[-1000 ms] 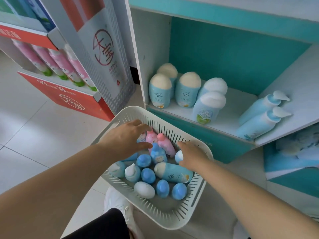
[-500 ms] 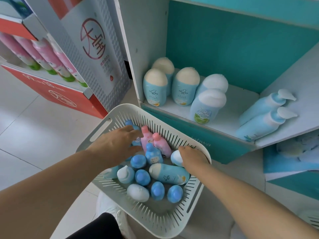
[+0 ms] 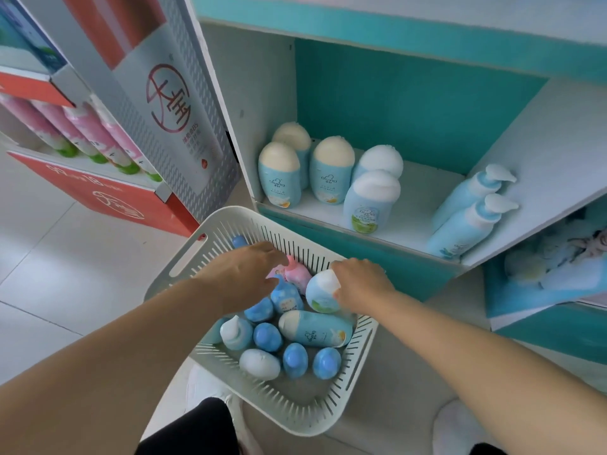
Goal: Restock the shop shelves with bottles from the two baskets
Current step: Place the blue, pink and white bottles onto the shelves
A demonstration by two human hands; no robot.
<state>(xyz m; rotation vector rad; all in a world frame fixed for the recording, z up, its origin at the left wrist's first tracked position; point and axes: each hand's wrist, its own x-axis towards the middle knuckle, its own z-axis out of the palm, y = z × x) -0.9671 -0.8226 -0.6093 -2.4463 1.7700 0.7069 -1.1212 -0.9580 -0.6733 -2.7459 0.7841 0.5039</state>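
Observation:
A white slotted basket (image 3: 289,418) on the floor holds several blue, white and pink bottles. My right hand (image 3: 359,284) grips a blue bottle with a white cap (image 3: 320,292) by its top, tilted up out of the pile. My left hand (image 3: 243,274) reaches into the basket over the pink bottles (image 3: 297,274), fingers loosely bent; what they touch is hidden. A larger cream-capped blue bottle (image 3: 315,328) lies on its side in the basket. The teal shelf (image 3: 410,218) behind holds cream-capped bottles (image 3: 279,174), white-capped bottles (image 3: 371,201) and two pump bottles (image 3: 473,211) lying down.
A red and grey display stand (image 3: 115,195) with pink bottles (image 3: 85,136) stands to the left, close to the basket's rim. A lower teal compartment (image 3: 551,274) sits at the right. My shoes (image 3: 203,385) and knees are just below the basket on the tiled floor.
My right hand has taken hold of the white-capped blue bottle and tipped it upward out of the pile. My left hand stays over the pink bottles. The view has shifted closer to the shelf.

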